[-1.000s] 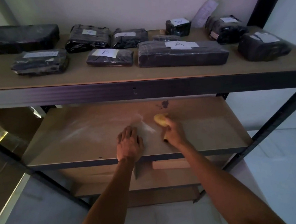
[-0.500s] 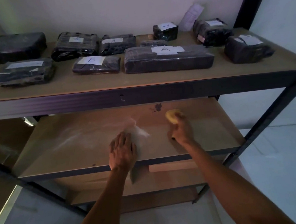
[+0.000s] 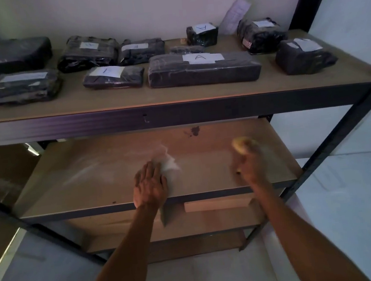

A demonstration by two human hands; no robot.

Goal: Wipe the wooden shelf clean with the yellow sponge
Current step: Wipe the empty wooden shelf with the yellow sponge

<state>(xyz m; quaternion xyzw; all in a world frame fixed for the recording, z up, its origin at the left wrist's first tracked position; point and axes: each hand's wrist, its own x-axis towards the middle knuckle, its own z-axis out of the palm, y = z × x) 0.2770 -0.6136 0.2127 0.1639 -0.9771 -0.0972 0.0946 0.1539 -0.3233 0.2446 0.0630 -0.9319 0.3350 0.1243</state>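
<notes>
The wooden shelf (image 3: 97, 186) is the middle board of a dark metal rack. White powdery smears (image 3: 169, 162) streak its centre and left, and a dark stain (image 3: 194, 130) marks the back. My right hand (image 3: 250, 167) presses the yellow sponge (image 3: 240, 145) onto the board's right part; it looks blurred. My left hand (image 3: 150, 185) lies flat, fingers apart, on the board near its front edge, just left of the white smear.
The upper shelf (image 3: 175, 94) carries several black wrapped packages with white labels, such as a long one (image 3: 203, 69). Its dark front beam (image 3: 177, 115) hangs over the wiped board. A slanted rack post (image 3: 331, 143) stands at the right. A lower board (image 3: 211, 220) lies beneath.
My right hand has slid the sponge to the right across the board, away from the white smear. My left hand has stayed flat in place.
</notes>
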